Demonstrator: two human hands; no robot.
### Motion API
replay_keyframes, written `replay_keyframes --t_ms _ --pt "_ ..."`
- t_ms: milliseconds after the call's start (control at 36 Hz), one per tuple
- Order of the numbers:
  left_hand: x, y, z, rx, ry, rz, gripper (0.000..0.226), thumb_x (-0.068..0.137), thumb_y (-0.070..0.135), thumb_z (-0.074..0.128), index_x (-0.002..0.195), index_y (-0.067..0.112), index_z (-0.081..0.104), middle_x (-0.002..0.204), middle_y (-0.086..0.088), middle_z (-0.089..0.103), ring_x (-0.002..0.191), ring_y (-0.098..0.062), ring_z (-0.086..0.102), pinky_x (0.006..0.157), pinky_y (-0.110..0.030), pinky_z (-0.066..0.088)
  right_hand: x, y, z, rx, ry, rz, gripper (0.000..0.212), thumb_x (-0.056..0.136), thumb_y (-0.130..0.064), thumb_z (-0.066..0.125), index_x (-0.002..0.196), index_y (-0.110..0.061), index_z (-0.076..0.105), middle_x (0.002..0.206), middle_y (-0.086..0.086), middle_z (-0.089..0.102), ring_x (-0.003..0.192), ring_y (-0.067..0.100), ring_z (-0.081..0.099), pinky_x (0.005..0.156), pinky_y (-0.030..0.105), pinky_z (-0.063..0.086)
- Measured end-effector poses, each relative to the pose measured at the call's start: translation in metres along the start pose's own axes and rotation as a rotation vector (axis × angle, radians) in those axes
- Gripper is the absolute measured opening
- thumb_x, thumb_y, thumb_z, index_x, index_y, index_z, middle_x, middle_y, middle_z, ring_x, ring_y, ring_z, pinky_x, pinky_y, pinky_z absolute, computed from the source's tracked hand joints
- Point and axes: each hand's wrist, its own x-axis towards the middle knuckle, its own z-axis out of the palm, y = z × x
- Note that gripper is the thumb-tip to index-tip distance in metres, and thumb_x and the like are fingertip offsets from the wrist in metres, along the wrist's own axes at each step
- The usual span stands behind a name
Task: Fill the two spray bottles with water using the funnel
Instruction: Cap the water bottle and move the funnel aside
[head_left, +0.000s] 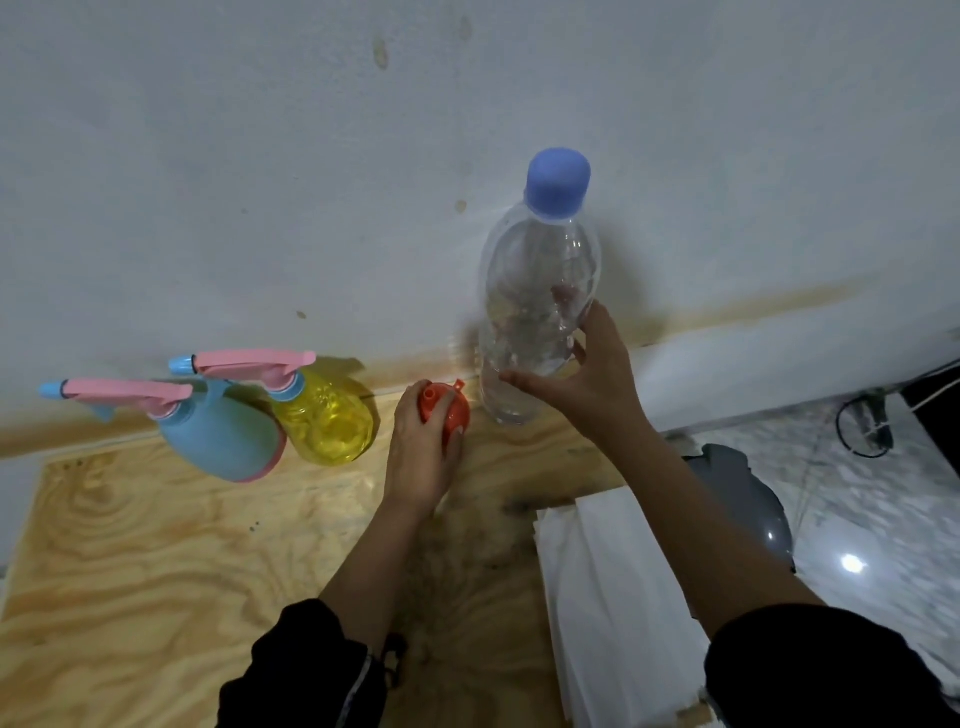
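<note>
A blue spray bottle (221, 441) and a yellow see-through spray bottle (324, 423) stand side by side at the back left of the wooden table (156, 545), both with pink trigger heads screwed on. An orange funnel (449, 408) lies upside down by the wall, and my left hand (421, 457) rests on it with fingers curled round it. To its right stands a tall clear water bottle (537, 306) with a blue cap. My right hand (587, 379) wraps around the bottle's lower part.
A white wall (311, 182) runs right behind everything. A stack of white paper or cloth (613, 597) lies at the table's right edge. Beyond that edge are a grey rounded object (743, 499), a marble floor and a black cable (862, 426).
</note>
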Motion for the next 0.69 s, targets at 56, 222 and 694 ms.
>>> replay_keyframes --t_ms 56,222,694 --pt "0.001 0.002 -0.001 -0.001 0.012 -0.002 0.047 0.089 0.021 0.06 0.133 0.022 0.046 0.147 -0.008 0.027 0.133 -0.028 0.03 0.108 -0.038 0.036 0.0 0.002 0.0 -0.007 -0.008 -0.005 0.092 0.054 -0.063 0.075 0.131 -0.028 0.038 0.127 -0.002 0.05 0.117 0.014 0.05 0.094 0.041 0.051" --pt "0.004 -0.001 -0.004 -0.016 -0.001 0.011 0.046 0.086 0.02 0.066 0.129 0.023 0.052 0.147 -0.006 0.027 0.134 -0.027 0.03 0.111 -0.04 0.034 -0.002 0.002 -0.001 -0.024 -0.046 -0.012 0.087 0.06 -0.058 0.075 0.132 -0.03 0.035 0.127 -0.004 0.046 0.118 0.011 0.047 0.094 0.042 0.05" --pt "-0.056 0.039 -0.013 -0.223 -0.091 0.245 0.052 0.095 0.032 0.052 0.142 0.019 0.037 0.154 -0.008 0.027 0.144 -0.019 0.02 0.117 -0.035 0.019 -0.083 0.006 -0.059 -0.061 0.101 0.14 0.066 0.087 -0.027 0.064 0.143 -0.023 0.031 0.144 -0.004 0.041 0.131 0.009 0.038 0.107 0.031 0.034"
